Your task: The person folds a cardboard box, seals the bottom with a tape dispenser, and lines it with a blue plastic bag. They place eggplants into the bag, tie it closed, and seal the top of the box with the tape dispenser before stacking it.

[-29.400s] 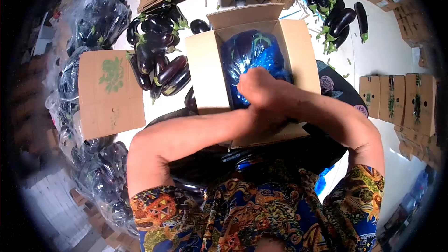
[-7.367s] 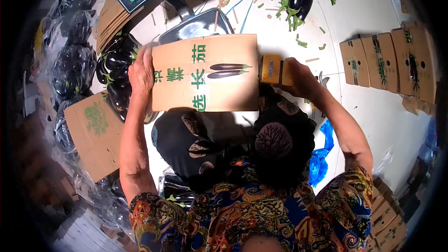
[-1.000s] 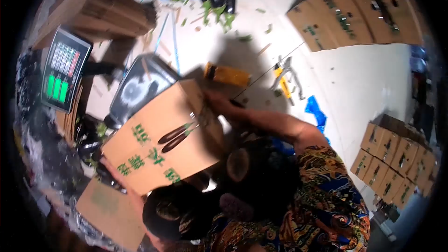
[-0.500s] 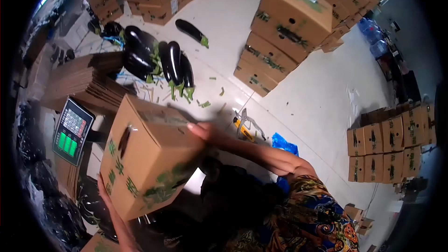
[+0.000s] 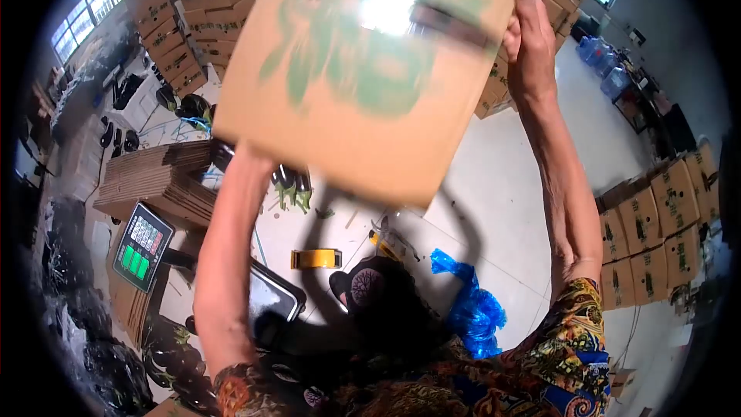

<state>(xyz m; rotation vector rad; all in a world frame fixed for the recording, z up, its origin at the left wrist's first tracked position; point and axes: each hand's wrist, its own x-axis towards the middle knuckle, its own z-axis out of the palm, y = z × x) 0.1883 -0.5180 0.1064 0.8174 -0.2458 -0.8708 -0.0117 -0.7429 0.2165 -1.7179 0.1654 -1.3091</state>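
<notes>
A cardboard box with green printing is raised in front of me, smeared by motion, its broad face toward me. It carries a clear tape strip with a bright glare near the top. My right hand grips its right edge, with the fingers curled against the side. My left hand is at the box's lower left edge, its fingers hidden behind the cardboard. Below the box, several eggplants lie on the floor, partly covered by it.
A scale display and its platform stand at left by flattened cartons. A yellow tape roll, pliers and a blue plastic bag lie on the floor. Stacked boxes stand at right.
The box has gone from above the scale up and away from me, turning its printed face toward me. My right hand moved from its upper edge to its right side. The scale platform now shows.
</notes>
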